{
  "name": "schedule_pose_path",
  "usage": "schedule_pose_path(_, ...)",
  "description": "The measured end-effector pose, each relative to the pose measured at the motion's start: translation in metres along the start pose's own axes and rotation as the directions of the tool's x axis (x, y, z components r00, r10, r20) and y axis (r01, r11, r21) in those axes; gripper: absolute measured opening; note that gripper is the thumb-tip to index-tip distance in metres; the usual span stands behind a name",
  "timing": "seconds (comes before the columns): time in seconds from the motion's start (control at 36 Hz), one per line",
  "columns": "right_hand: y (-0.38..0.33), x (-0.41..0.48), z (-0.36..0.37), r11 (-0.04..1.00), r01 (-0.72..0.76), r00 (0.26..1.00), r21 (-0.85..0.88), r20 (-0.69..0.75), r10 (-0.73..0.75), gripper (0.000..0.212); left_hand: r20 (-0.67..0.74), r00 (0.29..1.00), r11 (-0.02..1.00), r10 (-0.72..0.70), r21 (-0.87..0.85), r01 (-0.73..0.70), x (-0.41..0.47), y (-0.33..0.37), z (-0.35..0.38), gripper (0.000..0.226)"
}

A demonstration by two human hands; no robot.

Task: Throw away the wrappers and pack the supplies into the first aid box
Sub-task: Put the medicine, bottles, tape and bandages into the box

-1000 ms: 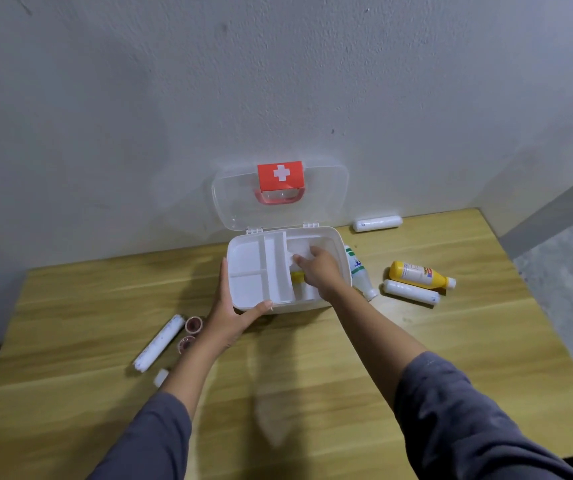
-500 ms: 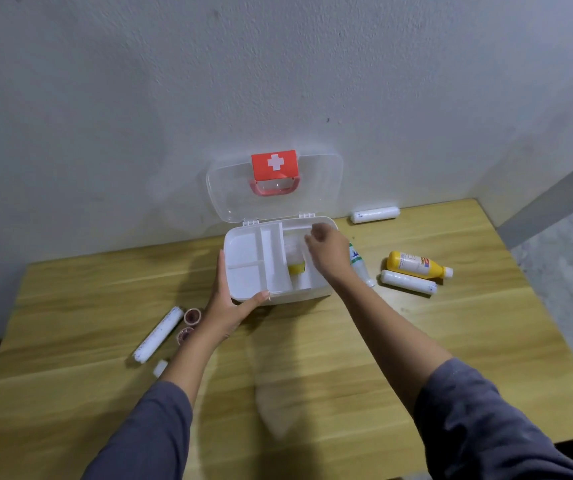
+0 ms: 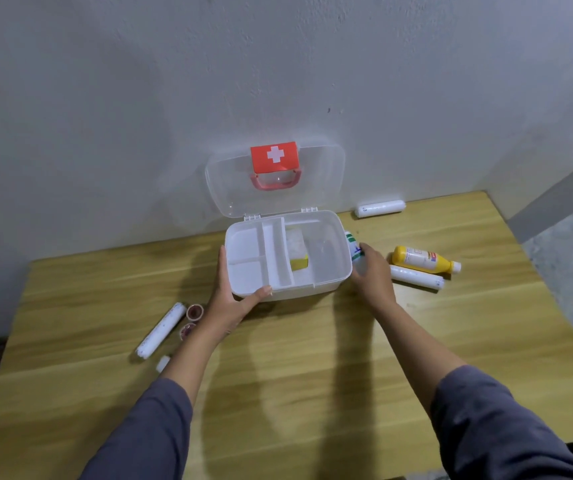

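The white first aid box [image 3: 312, 293] stands open on the wooden table [image 3: 312, 375], its clear lid [image 3: 323, 181] leaning back against the wall. A yellow and white packet [image 3: 299, 262] lies in its middle compartment. My left hand [image 3: 233, 303] grips the box's front left corner, thumb on the rim. My right hand [image 3: 372, 271] is outside the box's right wall, fingers wrapped around a white bottle with a green label [image 3: 352, 243] lying there. A yellow bottle [image 3: 420, 259] and a white bandage roll [image 3: 416, 277] lie just right of that hand.
Another white roll [image 3: 380, 208] lies by the wall at the back right. Left of the box are a long white roll [image 3: 161, 330], two small tape rolls [image 3: 195, 311], and a small white piece [image 3: 162, 363]. The table's right edge drops to a grey floor.
My right hand has come out of the box, leaving the yellow packet inside, and moved right onto the white and green bottle. My left hand stays on the box.
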State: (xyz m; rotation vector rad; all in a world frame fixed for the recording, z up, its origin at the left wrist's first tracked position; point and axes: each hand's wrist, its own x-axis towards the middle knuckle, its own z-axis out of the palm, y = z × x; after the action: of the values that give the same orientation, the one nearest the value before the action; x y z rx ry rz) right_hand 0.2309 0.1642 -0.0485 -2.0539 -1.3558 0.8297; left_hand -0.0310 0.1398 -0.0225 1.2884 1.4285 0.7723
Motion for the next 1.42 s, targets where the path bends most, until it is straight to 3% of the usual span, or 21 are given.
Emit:
schedule_pose_path(0.08, 0.001, 0.002, 0.002, 1.0, -0.017, 1.0, -0.007, -0.018, 0.017, 0.047, 0.009, 1.0, 1.0, -0.003, 0.0, 0.003, -0.001, 0.002, -0.001, 0.117)
schedule_pose_path(0.17, -0.002, -0.002, -0.007, 0.993, -0.032, 0.997, 0.115, -0.065, 0.039, 0.035, 0.018, 1.0, 1.0, 0.006, -0.002, -0.006, -0.001, 0.003, -0.001, 0.114)
schedule_pose_path(0.28, -0.012, -0.011, -0.03, 0.977, 0.004, 0.981, 0.213, -0.192, 0.038, 0.041, 0.019, 1.0, 1.0, -0.005, -0.013, 0.005, -0.002, 0.004, 0.0, 0.115)
schedule_pose_path(0.39, -0.034, -0.024, -0.057, 0.97, 0.152, 0.955, 0.191, -0.28, -0.095, 0.037, -0.006, 1.0, 1.0, 0.0, -0.02, 0.0, -0.003, 0.005, 0.002, 0.111)
schedule_pose_path(0.47, -0.053, -0.033, -0.067, 0.966, 0.251, 0.951, 0.057, -0.2, -0.235, 0.032, -0.017, 1.0, 1.0, 0.013, -0.017, -0.014, -0.005, 0.007, 0.003, 0.109)
schedule_pose_path(0.56, -0.068, -0.037, -0.068, 0.945, 0.32, 0.947, -0.069, -0.012, -0.321, 0.034, -0.024, 1.0, 0.999, 0.005, -0.036, -0.005, -0.005, 0.009, 0.005, 0.108)
schedule_pose_path(0.67, -0.083, -0.039, -0.058, 0.889, 0.355, 0.924, -0.289, 0.254, -0.286, 0.031, -0.002, 1.0, 0.999, 0.002, -0.037, -0.002, -0.006, 0.012, 0.001, 0.114)
schedule_pose_path(0.75, -0.087, -0.035, -0.048, 0.836, 0.408, 0.895, -0.367, 0.341, -0.287, 0.03, 0.004, 1.0, 1.0, -0.001, -0.029, 0.001, -0.006, 0.012, 0.0, 0.117)
schedule_pose_path(0.94, -0.094, -0.031, -0.036, 0.82, 0.444, 0.872, -0.361, 0.387, -0.301, 0.026, -0.042, 0.999, 0.999, 0.019, -0.041, -0.021, -0.003, 0.008, 0.005, 0.11)
schedule_pose_path(1.42, -0.095, -0.037, -0.026, 0.865, 0.433, 0.883, -0.253, 0.312, -0.35, 0.021, -0.032, 0.999, 0.999, 0.002, -0.035, -0.003, -0.005, 0.012, 0.006, 0.109)
